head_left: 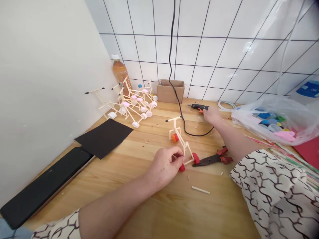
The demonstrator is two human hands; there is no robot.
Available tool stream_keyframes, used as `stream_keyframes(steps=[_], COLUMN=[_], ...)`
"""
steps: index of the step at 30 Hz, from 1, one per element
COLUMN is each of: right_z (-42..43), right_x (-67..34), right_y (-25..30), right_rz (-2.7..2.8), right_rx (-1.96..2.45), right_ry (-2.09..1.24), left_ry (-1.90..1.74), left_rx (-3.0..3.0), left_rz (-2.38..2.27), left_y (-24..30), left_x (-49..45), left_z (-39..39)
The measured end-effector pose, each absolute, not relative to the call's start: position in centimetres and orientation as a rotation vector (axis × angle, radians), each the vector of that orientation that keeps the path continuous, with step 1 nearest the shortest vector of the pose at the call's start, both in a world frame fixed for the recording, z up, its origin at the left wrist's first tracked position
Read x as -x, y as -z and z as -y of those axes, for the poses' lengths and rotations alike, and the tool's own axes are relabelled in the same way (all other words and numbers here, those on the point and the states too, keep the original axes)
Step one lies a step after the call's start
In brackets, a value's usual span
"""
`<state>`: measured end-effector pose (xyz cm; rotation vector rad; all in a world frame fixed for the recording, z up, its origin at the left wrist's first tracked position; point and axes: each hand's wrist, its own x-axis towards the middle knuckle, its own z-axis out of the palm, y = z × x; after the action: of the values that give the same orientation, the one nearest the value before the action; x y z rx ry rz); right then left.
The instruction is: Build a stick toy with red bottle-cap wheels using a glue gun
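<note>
My left hand (165, 165) pinches the rear frame of a small stick tricycle (181, 138) near the middle of the table. The model is made of pale thin sticks, with red bottle-cap wheels at the back, an orange and red one in front, and black-tipped handlebars. Farther off to the right, my right hand (211, 114) is closed around the handle of a black hot glue gun (198, 107) with an orange trigger; its nozzle points left. Long-nose pliers (210, 160) with red handles lie beside the red wheel. One loose stick (200, 190) rests nearer me.
Several similar stick tricycles (134, 101) stand at the back left by a drink bottle (120, 71). Black card (106, 136) and a phone (47, 182) lie left. A cardboard box (170, 91), tape roll (226, 105) and bag of caps (276, 116) sit behind. The black cord (171, 49) hangs down.
</note>
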<state>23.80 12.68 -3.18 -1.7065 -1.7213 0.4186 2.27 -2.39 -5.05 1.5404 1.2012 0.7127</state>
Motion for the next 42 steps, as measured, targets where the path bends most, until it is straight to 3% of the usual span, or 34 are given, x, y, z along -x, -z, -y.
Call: stream_keyframes(steps=[5,13,20,42], right_z=[-7.8,2.1,1.8,1.3], right_x=[-22.5,-21.8,-20.7,-19.9], right_y=[1.1,2.3,3.4,4.0], right_rz=[1.775,2.110,2.088,2.073], right_rx=[1.736,1.358,1.348,1.336], right_ry=[-0.296,-0.630,-0.810,-0.779], left_ry=[-0.710,-0.710,-0.691,-0.710], left_rx=[-1.536,-1.529,-1.521,-1.574], left_rz=[-1.197,-1.174,-1.174,-1.181], left_y=[4.8,5.1,4.7,4.9], left_x=[-2.2,-2.1,-2.1,-2.1], left_z=[2.4,2.5,2.4,2.3])
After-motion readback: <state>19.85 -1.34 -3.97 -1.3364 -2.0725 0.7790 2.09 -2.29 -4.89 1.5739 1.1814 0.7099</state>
